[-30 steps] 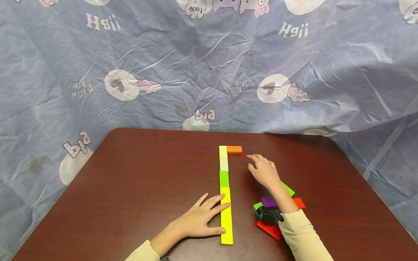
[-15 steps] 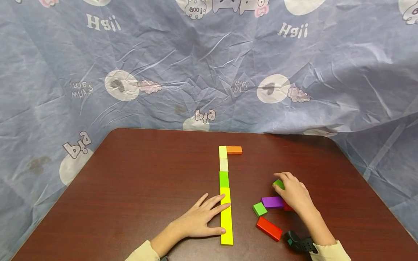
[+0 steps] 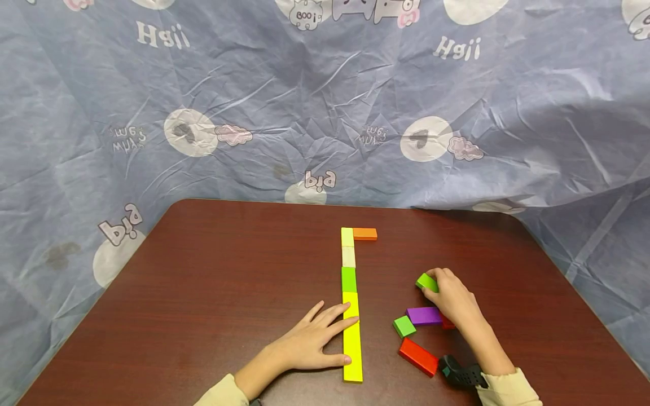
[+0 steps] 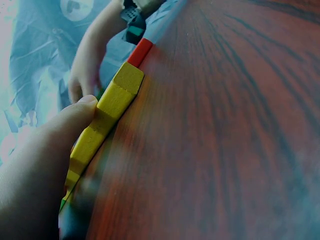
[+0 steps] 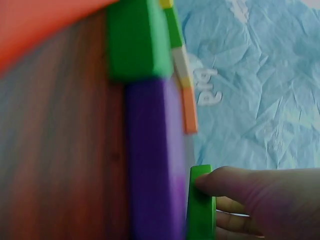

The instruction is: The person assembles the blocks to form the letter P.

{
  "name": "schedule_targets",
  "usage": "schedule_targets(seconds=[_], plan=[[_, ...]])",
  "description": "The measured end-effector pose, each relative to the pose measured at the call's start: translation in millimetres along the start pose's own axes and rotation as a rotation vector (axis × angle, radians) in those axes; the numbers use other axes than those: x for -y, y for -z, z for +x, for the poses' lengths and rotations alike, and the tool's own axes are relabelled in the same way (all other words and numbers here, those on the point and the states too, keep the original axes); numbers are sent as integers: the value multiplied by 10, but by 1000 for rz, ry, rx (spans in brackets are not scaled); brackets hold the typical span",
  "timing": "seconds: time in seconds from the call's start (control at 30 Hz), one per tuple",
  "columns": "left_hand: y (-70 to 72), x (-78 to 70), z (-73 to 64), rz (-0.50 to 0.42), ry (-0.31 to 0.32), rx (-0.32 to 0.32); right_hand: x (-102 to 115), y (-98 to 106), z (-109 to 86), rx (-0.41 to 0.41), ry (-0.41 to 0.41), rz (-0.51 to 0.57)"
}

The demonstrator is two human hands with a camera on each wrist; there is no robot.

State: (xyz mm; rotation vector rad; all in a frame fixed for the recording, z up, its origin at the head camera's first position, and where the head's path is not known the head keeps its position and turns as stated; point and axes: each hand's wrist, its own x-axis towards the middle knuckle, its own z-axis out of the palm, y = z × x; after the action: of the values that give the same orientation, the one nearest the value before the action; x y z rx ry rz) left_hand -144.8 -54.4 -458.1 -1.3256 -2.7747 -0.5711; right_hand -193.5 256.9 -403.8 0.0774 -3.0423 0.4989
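Observation:
A straight row of wooden blocks runs away from the table's near side: long yellow section [image 3: 352, 349], green block [image 3: 348, 279], cream block [image 3: 348, 256] and pale yellow block [image 3: 347, 236]. An orange block [image 3: 365, 234] juts right from its far end. My left hand [image 3: 304, 343] lies with fingers spread, fingertips and thumb on the yellow section. To the right of the row, my right hand [image 3: 457, 299] pinches a bright green block [image 3: 426, 282] between thumb and fingers. The right wrist view shows the thumb on that green block [image 5: 200, 215].
Just nearer than the right hand lie a purple block [image 3: 424, 316], a small green block [image 3: 404, 326] and a red block [image 3: 418, 356]. Another red block [image 3: 447, 322] is partly hidden by the hand. Patterned blue cloth [image 3: 254, 113] hangs behind the brown table [image 3: 228, 270].
My right hand has drawn back from beside the orange block to the loose blocks, taken hold of the bright green block and shifted it slightly left. The left hand has stayed put.

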Motion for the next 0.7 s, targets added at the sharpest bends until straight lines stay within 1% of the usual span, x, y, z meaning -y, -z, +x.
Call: schedule_targets(seconds=[0.17,0.27,0.37,0.5,0.6,0.7], plan=[[2,6,-4,9,1,-5,292,-64,150,5,71,10],[4,2,-1,0,2,5,461,-140,228,27,111,14],[7,-3,1,-15,1,13,595,-207,286,60,126,8],[13,-3,3,-15,-2,7,680,-270,334,106,129,6],[17,-1,4,-5,-1,1,682,-289,340,127,134,16],[19,2,0,-5,0,8,658,-277,315,142,126,25]])
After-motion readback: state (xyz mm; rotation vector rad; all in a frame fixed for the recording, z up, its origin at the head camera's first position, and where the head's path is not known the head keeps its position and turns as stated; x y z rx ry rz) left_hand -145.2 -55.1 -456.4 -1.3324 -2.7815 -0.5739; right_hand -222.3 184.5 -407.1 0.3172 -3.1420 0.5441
